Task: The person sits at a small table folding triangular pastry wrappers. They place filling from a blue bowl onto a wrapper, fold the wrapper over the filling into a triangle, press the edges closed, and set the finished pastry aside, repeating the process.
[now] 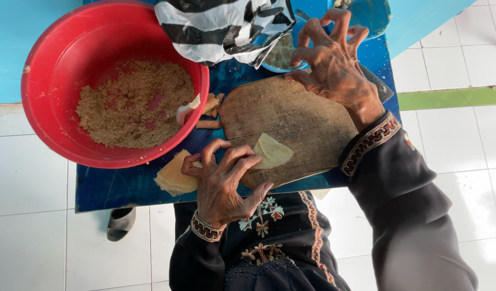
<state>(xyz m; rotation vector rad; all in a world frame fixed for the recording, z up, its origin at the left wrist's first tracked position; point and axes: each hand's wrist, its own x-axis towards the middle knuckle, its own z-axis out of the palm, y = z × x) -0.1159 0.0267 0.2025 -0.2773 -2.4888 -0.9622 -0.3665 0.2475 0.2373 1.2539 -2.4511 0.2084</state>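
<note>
**Two hands at a wooden board, one on a folded wrapper**

The landmark is the wooden board [291, 126], lying on a small blue table [113, 188] over white floor tiles [32, 237]. Left of the board sits the largest thing, a red bowl [53, 64] holding brown crumbly filling [132, 105], with a pale spoon [186, 110] leaning at its rim nearest the board. Beyond the board's far edge hangs a black-and-white striped bag [221, 24], part covering a blue dish [283, 56]. Between bowl and board lie a few small rolled pieces [210, 110]. Off the board's near left corner is a stack of pale yellow wrappers [175, 175].

On the board's near edge lies one folded wrapper [272, 152], its long side running roughly left to right, slightly tilted. The left hand [223, 180] is the nearer one: its curled fingers [242, 161] press on the wrapper's left end, gripping nothing else that I can see. The right hand [334, 64] is well apart from the wrapper, at the board's far edge, fingers bent and spread, resting on the wood and holding nothing

A grey sandal [121, 223] shows under the table, on the near side of the board
</note>
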